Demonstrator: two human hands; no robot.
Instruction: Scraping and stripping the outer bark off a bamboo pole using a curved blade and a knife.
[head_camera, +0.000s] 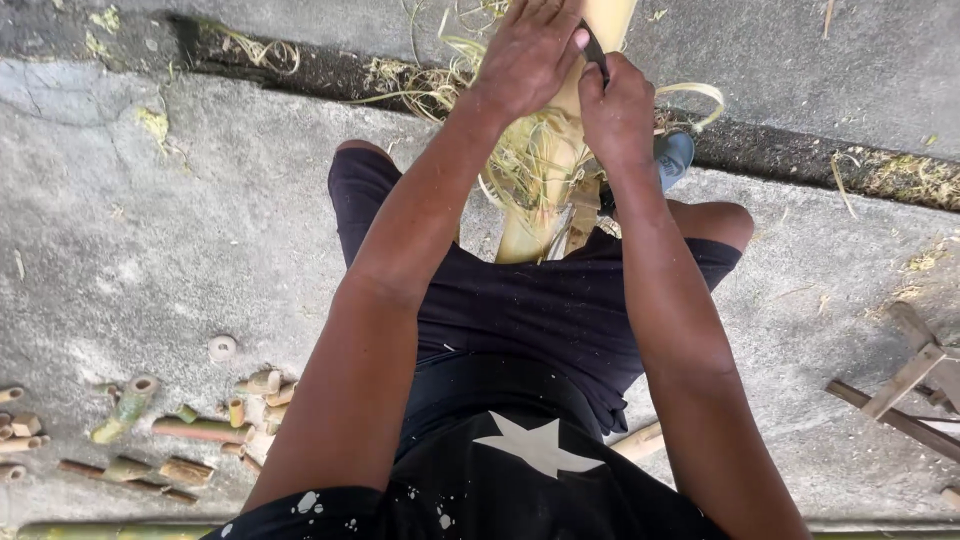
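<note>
Head view, bamboo pole (545, 190): it is lying between your knees, its long axis running away from you toward the top edge of the frame.
Left hand (530, 50): you are pressing it palm-down on the pole, fingers curled over it.
Right hand (615, 105): you are closing it in a fist around a dark blade (594, 48), touching the pole just beside the left hand; both hands are about equally near.
Materials: the pole is looking pale yellow, smooth and round; thin curled shavings (505, 165) are hanging off it.
Surroundings: short cut bamboo pieces (190, 430) are lying on rough grey concrete (150, 230) at your left, well apart.
</note>
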